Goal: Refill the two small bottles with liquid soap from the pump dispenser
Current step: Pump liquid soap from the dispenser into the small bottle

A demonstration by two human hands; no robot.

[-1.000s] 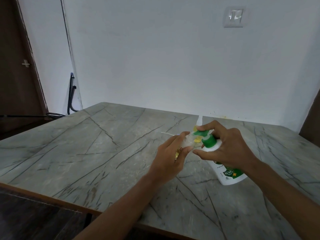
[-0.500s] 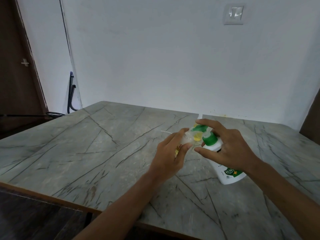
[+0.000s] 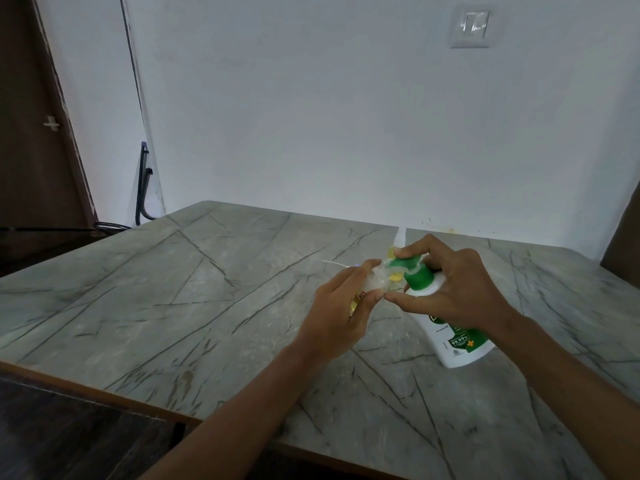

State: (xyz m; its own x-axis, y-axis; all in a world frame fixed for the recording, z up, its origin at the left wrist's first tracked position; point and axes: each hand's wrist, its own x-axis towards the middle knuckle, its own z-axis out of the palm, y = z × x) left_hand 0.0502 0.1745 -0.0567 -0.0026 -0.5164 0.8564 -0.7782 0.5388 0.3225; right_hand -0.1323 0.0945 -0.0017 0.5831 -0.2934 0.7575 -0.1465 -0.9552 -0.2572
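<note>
A white pump dispenser (image 3: pixel 457 344) with a green pump head (image 3: pixel 414 271) stands on the marble table (image 3: pixel 173 299), right of centre. My right hand (image 3: pixel 450 289) wraps its neck, with the index finger lying on top of the pump. My left hand (image 3: pixel 341 313) grips a small clear bottle (image 3: pixel 483 282) with a yellow label, tilted so its mouth sits under the green nozzle. The hand hides most of this bottle. A second small bottle (image 3: pixel 400 236), white-topped, peeks out behind my right fingers.
A thin white stick or straw (image 3: pixel 334 263) lies on the table just beyond my left hand. The wall with a switch plate (image 3: pixel 471 27) rises behind the table. A dark door (image 3: pixel 38 133) and black cable are at the far left.
My right index finger has pressed the pump head down again after it rose half a second ago. The left hand keeps the small bottle at the nozzle.
</note>
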